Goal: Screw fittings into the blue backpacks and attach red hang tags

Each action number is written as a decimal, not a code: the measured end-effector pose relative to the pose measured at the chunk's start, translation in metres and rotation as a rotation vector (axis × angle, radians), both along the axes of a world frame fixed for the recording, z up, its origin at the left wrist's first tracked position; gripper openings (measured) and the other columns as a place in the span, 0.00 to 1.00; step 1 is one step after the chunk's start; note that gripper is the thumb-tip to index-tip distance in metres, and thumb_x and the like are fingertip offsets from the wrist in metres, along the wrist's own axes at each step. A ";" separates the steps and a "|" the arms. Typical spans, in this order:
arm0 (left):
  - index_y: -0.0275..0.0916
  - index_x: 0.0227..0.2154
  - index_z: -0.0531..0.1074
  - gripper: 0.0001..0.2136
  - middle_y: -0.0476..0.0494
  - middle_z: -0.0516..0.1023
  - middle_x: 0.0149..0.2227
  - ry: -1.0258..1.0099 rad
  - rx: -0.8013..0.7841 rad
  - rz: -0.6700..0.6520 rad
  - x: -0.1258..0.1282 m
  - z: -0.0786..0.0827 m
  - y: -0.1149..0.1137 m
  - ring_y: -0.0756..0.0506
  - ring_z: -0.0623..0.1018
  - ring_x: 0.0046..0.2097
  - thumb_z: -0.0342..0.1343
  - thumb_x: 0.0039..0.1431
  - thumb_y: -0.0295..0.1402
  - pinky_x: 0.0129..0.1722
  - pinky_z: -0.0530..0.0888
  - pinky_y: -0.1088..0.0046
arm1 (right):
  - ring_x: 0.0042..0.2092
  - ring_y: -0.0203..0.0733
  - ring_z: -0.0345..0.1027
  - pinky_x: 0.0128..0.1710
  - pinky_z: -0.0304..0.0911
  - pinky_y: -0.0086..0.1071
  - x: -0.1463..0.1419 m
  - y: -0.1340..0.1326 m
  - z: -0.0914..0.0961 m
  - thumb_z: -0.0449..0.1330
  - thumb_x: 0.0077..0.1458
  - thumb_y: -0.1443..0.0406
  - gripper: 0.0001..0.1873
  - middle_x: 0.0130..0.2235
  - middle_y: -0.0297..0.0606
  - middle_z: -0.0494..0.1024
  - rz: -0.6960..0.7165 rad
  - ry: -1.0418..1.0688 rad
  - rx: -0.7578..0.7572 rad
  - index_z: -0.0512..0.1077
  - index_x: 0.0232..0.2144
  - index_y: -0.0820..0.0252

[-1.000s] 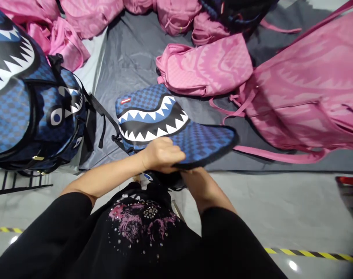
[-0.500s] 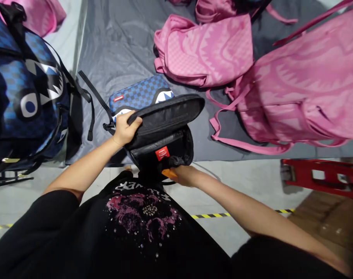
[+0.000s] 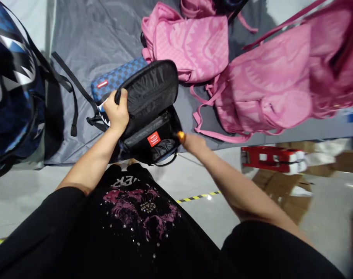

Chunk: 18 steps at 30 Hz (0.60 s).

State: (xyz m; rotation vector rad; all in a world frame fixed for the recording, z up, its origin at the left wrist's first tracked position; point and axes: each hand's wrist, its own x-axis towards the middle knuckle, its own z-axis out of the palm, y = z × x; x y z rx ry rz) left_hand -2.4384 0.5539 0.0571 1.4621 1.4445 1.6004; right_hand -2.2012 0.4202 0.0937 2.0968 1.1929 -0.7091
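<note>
A small blue checkered backpack (image 3: 117, 73) lies unzipped at the table's front edge, its black lining showing. My left hand (image 3: 117, 112) grips the left end of its raised front panel (image 3: 156, 85), thumb on the inner side. Inside the main compartment a red label (image 3: 153, 139) is stitched to the dark wall. Beside the right side of the opening, my right hand (image 3: 194, 142) is closed around a small orange object (image 3: 180, 136). Its kind cannot be made out because of blur and the covering fingers.
Pink backpacks (image 3: 191, 50) lie behind and to the right, one trailing a pink strap (image 3: 223, 133). A larger blue shark-mouth backpack (image 3: 16, 97) stands at the left. Grey cloth (image 3: 74, 31) covers the table. A red box (image 3: 269, 159) and cardboard (image 3: 283, 193) sit on the floor.
My right hand has come out of the bag's opening toward its right edge with the orange object. The front panel is tilted further back, and the view has shifted right.
</note>
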 end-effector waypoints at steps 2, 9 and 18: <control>0.41 0.20 0.56 0.27 0.54 0.54 0.21 -0.028 -0.009 0.011 0.008 -0.007 0.000 0.52 0.57 0.26 0.46 0.63 0.58 0.29 0.58 0.72 | 0.37 0.49 0.78 0.39 0.70 0.38 -0.016 -0.035 0.005 0.54 0.65 0.58 0.18 0.38 0.52 0.81 -0.056 0.083 -0.143 0.73 0.47 0.67; 0.41 0.20 0.57 0.26 0.54 0.52 0.20 0.027 0.003 -0.127 0.019 -0.020 -0.008 0.51 0.59 0.25 0.49 0.61 0.58 0.30 0.61 0.72 | 0.24 0.41 0.73 0.27 0.68 0.32 -0.055 -0.054 -0.012 0.65 0.55 0.53 0.16 0.25 0.37 0.78 -0.172 0.358 -0.310 0.77 0.40 0.57; 0.40 0.20 0.60 0.27 0.53 0.51 0.21 -0.005 -0.031 -0.330 0.027 -0.005 0.005 0.49 0.67 0.28 0.51 0.59 0.60 0.36 0.65 0.71 | 0.49 0.51 0.75 0.48 0.67 0.41 -0.043 -0.070 -0.017 0.58 0.63 0.56 0.20 0.45 0.52 0.80 -0.312 0.180 0.140 0.68 0.52 0.60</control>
